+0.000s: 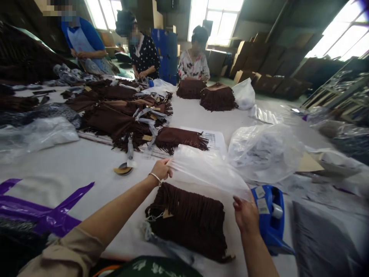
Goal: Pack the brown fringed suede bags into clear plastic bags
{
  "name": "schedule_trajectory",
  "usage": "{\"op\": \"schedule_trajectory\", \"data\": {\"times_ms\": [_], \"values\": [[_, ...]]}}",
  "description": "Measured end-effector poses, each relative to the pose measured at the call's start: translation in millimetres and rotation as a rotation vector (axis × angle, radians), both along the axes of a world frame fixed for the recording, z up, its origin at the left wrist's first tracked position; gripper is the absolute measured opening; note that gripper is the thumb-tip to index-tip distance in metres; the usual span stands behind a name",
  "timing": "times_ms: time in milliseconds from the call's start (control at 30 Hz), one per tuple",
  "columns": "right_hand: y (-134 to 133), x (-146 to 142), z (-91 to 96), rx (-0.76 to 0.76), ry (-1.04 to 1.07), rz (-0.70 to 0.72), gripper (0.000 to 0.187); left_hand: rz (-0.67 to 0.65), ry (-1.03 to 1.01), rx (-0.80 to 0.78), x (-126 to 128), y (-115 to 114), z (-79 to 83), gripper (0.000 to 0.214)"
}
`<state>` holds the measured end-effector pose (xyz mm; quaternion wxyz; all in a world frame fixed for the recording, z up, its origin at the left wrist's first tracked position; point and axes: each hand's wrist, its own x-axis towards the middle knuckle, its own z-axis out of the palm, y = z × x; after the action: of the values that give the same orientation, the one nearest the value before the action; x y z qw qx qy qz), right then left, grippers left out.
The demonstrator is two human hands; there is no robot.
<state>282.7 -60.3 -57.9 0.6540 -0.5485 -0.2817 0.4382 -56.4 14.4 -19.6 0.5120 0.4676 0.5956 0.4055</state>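
My left hand (161, 169) is closed on the far left corner of a clear plastic bag (206, 169), with a thin bracelet on the wrist. My right hand (245, 215) pinches the bag's near right edge. Between both hands the bag is held stretched just above a folded brown fringed garment (188, 221), which lies on the white table (92, 165) in front of me with a small paper tag at its left side.
A blue tape dispenser (269, 219) stands right of my right hand. More brown fringed garments (123, 115) are piled at centre left, two stacks (217, 98) farther back. Clear bags (263, 152) lie to the right, purple tape strips (43, 209) left. Three people work at the far side.
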Motion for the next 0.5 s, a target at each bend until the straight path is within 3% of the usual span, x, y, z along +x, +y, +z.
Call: {"op": "schedule_trajectory", "data": {"times_ms": [100,233,333,400,500], "values": [[-6.9,-12.8,-18.8,-0.031,0.264,0.101,0.059,-0.042,-0.300,-0.219,24.5,-8.7,-26.1,0.022],[-4.6,-12.8,-30.5,-0.139,0.244,0.187,0.045,-0.118,-0.387,-0.302,40.6,11.1,-44.1,0.012],[-21.1,-9.6,-41.7,-0.245,-0.060,0.335,0.038,-0.202,-0.364,-0.384,24.9,21.5,-53.3,0.017],[-39.5,-6.2,-50.8,-0.297,-0.277,0.419,0.044,-0.258,-0.330,-0.423,5.3,19.8,-59.0,0.024],[-65.4,1.2,-61.8,-0.337,-0.614,0.395,0.052,-0.305,-0.273,-0.432,-25.8,6.1,-65.4,0.031]]}}
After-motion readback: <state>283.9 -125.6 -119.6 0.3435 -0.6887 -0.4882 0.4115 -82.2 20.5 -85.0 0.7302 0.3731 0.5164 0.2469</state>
